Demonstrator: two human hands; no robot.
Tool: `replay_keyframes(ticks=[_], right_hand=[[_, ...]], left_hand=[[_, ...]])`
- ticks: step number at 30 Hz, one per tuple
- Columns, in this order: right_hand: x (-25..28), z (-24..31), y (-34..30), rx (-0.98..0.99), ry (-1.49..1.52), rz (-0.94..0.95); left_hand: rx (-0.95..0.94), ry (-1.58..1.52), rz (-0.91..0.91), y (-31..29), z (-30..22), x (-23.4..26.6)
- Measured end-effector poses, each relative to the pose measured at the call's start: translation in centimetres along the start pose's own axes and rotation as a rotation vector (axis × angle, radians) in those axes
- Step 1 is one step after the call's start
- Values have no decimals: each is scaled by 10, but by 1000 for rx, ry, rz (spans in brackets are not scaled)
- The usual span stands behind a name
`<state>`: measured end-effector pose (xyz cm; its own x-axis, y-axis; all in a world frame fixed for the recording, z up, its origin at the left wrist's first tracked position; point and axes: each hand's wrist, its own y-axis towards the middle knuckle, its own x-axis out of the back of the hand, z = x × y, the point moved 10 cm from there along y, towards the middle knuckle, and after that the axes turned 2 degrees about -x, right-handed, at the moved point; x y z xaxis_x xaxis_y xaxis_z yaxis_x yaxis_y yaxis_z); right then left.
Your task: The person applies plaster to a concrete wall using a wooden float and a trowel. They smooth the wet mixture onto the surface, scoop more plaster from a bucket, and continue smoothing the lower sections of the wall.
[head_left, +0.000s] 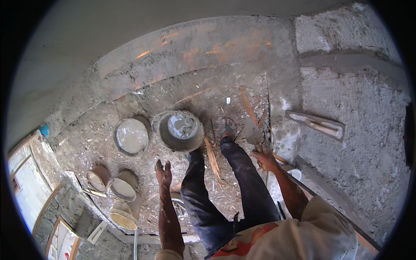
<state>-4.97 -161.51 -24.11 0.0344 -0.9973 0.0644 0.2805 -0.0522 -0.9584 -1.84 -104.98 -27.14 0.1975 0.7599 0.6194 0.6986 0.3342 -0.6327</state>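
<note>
My right hand (265,158) is wrapped round the handle of a trowel, whose grey, mortar-coated blade (253,132) points away from me over the ground. My left hand (163,174) hangs free with its fingers apart and holds nothing. Just beyond it, in front of my feet, stands a dirty bucket (197,133) with a wire handle and some wet grey mix (182,125) at its bottom. Left of that bucket is a round tub (117,141), filled with pale grey liquid or mix.
Several more buckets (99,177) cluster at the lower left. Wood strips (212,160) and debris litter the ground by my feet. A wooden float (318,124) rests against the rough plastered surface (351,99) on the right. A freshly plastered wall (108,34) curves across the far side.
</note>
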Motion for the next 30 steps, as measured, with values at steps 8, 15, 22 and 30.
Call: replay_keyframes(ticks=[8, 15, 22, 30], right_hand=[[-20, 43, 201, 366, -386, -20], [-106, 38, 322, 324, 117, 311], [-182, 117, 311, 577, 253, 734], [-156, 165, 310, 688, 360, 489]], left_hand=[[-415, 154, -223, 199, -70, -34], [-121, -19, 185, 235, -74, -49], [-272, -290, -78, 146, -195, -16], [-548, -548, 83, 74, -262, -102]])
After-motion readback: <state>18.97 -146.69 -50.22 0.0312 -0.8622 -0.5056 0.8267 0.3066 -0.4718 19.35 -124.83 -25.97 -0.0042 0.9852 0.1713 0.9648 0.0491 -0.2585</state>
